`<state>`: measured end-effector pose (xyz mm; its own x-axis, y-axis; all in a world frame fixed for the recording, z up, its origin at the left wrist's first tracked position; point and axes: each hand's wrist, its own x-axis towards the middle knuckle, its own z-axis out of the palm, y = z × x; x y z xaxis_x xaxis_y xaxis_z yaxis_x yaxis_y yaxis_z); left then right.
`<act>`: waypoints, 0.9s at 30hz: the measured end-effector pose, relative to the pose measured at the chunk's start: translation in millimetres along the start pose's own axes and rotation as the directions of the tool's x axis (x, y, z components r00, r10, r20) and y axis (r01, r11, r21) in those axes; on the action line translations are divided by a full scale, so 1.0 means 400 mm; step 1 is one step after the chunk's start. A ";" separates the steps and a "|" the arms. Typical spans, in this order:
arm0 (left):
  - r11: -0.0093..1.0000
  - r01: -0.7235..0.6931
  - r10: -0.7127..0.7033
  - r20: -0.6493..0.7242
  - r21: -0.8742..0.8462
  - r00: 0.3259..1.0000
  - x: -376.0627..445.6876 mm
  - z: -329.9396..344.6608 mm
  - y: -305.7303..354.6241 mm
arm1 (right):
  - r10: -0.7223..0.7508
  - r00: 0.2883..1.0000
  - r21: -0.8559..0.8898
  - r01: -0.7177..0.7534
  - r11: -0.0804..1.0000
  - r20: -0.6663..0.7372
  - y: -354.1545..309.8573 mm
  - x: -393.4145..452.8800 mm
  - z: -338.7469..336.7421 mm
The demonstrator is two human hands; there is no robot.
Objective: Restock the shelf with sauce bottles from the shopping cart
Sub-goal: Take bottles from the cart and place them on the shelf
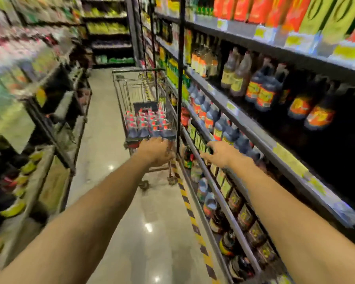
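We see heavy motion blur across the whole view, worst on the left-hand shelves (29, 83). Overhead lamps leave small white glare spots on the glossy floor (131, 212). The right-hand shelf (254, 128) sinks into deep shadow at its back, and wide-angle distortion bends its edges.

shelf (252, 128) holding sauce bottles (220, 128), cart (119, 83) on floor (103, 124)

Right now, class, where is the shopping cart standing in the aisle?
In the head view the cart stands mid-aisle, just ahead of the left hand, close beside the shelf on the right.
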<state>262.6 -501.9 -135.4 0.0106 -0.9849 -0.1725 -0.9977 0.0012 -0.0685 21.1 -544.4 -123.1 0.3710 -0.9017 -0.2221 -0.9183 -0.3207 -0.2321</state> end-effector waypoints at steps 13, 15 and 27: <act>0.983 0.171 -0.167 0.073 -0.060 0.983 0.425 0.112 -0.303 | -0.180 0.970 0.016 0.180 0.983 0.166 -0.142 0.659 0.062; 0.983 0.173 -0.168 0.081 -0.058 0.982 0.519 0.129 -0.359 | -0.167 0.969 0.013 0.167 0.986 0.180 -0.153 0.765 0.066; 0.987 0.121 -0.096 0.220 -0.104 0.971 1.021 0.195 -0.585 | -0.056 0.964 -0.061 0.074 0.995 0.259 -0.196 1.289 0.057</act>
<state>505.8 -891.1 -266.5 0.1207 -0.9184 -0.3767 -0.9907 -0.1357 0.0135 287.6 -977.6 -241.2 0.4449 -0.7764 -0.4464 -0.8950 -0.4036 -0.1901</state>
